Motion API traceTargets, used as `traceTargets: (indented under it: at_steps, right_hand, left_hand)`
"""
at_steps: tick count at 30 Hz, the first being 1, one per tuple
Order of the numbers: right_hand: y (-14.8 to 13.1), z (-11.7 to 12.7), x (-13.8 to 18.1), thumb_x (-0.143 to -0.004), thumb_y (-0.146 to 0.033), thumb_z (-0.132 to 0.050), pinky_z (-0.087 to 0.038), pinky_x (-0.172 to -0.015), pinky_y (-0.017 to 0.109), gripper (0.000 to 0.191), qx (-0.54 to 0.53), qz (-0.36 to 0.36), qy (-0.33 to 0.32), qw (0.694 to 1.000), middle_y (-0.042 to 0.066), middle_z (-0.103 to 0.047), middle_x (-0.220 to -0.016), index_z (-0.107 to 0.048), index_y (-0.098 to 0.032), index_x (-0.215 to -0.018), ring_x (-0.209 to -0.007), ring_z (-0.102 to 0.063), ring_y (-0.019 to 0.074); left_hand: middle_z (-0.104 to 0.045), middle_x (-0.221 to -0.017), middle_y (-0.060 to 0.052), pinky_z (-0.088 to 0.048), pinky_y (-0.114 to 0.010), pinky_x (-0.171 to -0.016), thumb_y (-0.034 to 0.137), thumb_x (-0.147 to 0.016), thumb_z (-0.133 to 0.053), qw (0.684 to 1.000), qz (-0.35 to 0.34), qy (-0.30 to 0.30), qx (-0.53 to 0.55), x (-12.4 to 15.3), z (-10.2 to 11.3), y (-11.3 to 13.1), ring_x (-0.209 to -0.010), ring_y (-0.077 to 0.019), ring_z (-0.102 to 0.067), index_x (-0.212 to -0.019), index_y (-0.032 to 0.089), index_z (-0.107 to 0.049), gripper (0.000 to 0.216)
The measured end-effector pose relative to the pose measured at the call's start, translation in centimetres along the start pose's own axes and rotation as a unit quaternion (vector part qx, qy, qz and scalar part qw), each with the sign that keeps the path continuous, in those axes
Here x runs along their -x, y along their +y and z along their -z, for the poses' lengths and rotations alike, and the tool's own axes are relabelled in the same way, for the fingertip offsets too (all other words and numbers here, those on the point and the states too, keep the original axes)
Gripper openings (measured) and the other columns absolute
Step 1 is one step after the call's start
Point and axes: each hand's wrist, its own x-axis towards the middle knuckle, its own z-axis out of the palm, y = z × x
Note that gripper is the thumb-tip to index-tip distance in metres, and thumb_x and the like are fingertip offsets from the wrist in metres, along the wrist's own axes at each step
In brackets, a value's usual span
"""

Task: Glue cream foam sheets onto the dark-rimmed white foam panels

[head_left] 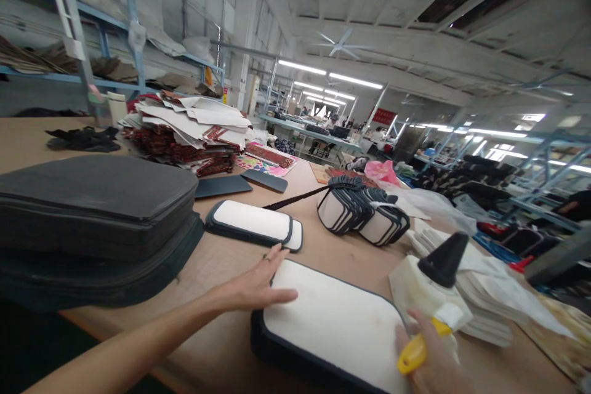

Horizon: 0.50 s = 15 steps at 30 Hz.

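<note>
Both forearms bare, no sleeves in view; left hand [256, 286] carries what appears to be a thin ring; right hand [431, 360] unadorned.

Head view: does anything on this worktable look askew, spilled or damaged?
No spill or damage shows. The paper heap at the back is loose and ragged, sheets jutting out. The left hand lies flat on the white panel; the right hand holds a glue bottle, tilted over it.

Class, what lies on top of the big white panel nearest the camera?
The left hand rests flat on the white panel; the right hand covers its near corner.
</note>
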Motion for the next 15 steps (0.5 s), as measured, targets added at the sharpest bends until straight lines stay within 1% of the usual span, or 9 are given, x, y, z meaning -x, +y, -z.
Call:
traceTargets:
  at_steps: [1, 2, 4, 6, 7, 10, 12, 14, 15]
  right_hand:
    - [-0.2, 0.1, 0.1, -0.082, -0.055, -0.03, -0.047, -0.058, 0.036, 0.049, 0.008, 0.006, 0.014, 1.0, 0.008, -0.068, -0.095, -0.052, -0.026, -0.115, -0.076, -0.065, 0.0279]
    - [-0.3, 0.2, 0.2, -0.082, -0.053, -0.032, -0.048, -0.059, 0.036, 0.048, 0.011, 0.009, 0.015, 1.0, 0.008, -0.068, -0.096, -0.052, -0.025, -0.116, -0.077, -0.066, 0.0274]
    - [-0.4, 0.4, 0.2, -0.081, -0.051, -0.036, -0.05, -0.059, 0.034, 0.049, 0.011, 0.01, -0.01, 1.0, 0.009, -0.068, -0.096, -0.052, -0.022, -0.116, -0.077, -0.067, 0.0269]
    - [-0.4, 0.5, 0.1, -0.082, -0.05, -0.035, -0.051, -0.057, 0.035, 0.049, 0.023, 0.007, -0.021, 1.0, 0.01, -0.069, -0.096, -0.053, -0.02, -0.117, -0.075, -0.067, 0.0274]
    - [-0.4, 0.5, 0.1, -0.083, -0.049, -0.035, -0.051, -0.057, 0.035, 0.049, 0.03, 0.013, -0.017, 0.999, 0.011, -0.069, -0.094, -0.054, -0.019, -0.117, -0.075, -0.068, 0.0278]
    - [-0.6, 0.1, 0.4, -0.085, -0.047, -0.035, -0.051, -0.056, 0.035, 0.044, 0.052, 0.035, 0.036, 0.997, 0.011, -0.07, -0.091, -0.058, -0.021, -0.113, -0.073, -0.068, 0.0279]
    - [-0.9, -0.5, 0.7, -0.087, -0.046, -0.033, -0.051, -0.056, 0.036, 0.042, 0.063, 0.053, 0.077, 0.994, 0.011, -0.07, -0.094, -0.059, -0.021, -0.11, -0.072, -0.068, 0.0284]
    - [-1.0, -1.0, 1.0, -0.087, -0.049, -0.032, -0.05, -0.057, 0.04, 0.045, 0.059, 0.061, 0.123, 0.989, 0.011, -0.069, -0.097, -0.058, -0.022, -0.111, -0.071, -0.067, 0.0302]
    - [-1.0, -1.1, 1.0, -0.085, -0.051, -0.034, -0.05, -0.057, 0.041, 0.045, 0.045, 0.058, 0.143, 0.987, 0.011, -0.069, -0.094, -0.058, -0.022, -0.11, -0.068, -0.066, 0.0304]
  left_hand:
    - [0.003, -0.151, -0.018, -0.012, -0.043, -0.11, 0.057, -0.072, -0.061, 1.0, -0.002, -0.027, -0.006, 0.5, 0.0, 0.2, -0.138, -0.0303, -0.002, -0.145, 0.01, -0.01, 0.101]
    - [0.007, -0.15, -0.017, -0.011, -0.043, -0.11, 0.057, -0.066, -0.067, 0.999, -0.012, -0.048, -0.017, 0.9, -0.1, 0.4, -0.137, -0.031, -0.001, -0.145, 0.011, -0.008, 0.108]
    - [0.007, -0.151, -0.015, -0.011, -0.044, -0.11, 0.056, -0.058, -0.073, 0.996, -0.034, -0.071, -0.045, 1.7, 0.0, 0.7, -0.137, -0.0331, 0.0, -0.145, 0.015, -0.013, 0.113]
    - [0.005, -0.151, -0.013, -0.011, -0.045, -0.11, 0.056, -0.056, -0.075, 0.994, -0.034, -0.077, -0.07, 2.1, 0.2, 0.8, -0.136, -0.034, 0.003, -0.143, 0.018, -0.022, 0.109]
    - [0.003, -0.151, -0.012, -0.011, -0.046, -0.11, 0.055, -0.058, -0.074, 0.994, -0.031, -0.077, -0.077, 2.3, 0.3, 0.8, -0.136, -0.0335, 0.004, -0.143, 0.02, -0.024, 0.104]
    - [0.001, -0.151, -0.01, -0.013, -0.044, -0.11, 0.047, -0.069, -0.068, 0.993, -0.024, -0.085, -0.078, 2.4, 0.3, 0.6, -0.137, -0.0304, -0.001, -0.142, 0.023, -0.025, 0.089]
    - [0.001, -0.151, -0.007, -0.011, -0.043, -0.111, 0.047, -0.075, -0.061, 0.995, -0.023, -0.068, -0.068, 2.4, -0.2, 0.1, -0.138, -0.0283, -0.002, -0.144, 0.022, -0.02, 0.084]
    - [0.0, -0.151, -0.004, -0.01, -0.043, -0.111, 0.053, -0.081, -0.051, 0.999, -0.008, -0.013, -0.051, 2.0, -0.9, -1.0, -0.138, -0.0263, -0.001, -0.145, 0.023, -0.011, 0.08]
    - [-0.003, -0.151, -0.002, -0.011, -0.043, -0.111, 0.056, -0.084, -0.044, 0.999, -0.001, 0.023, -0.041, 1.7, -1.3, -1.7, -0.138, -0.0258, -0.002, -0.145, 0.025, -0.007, 0.078]
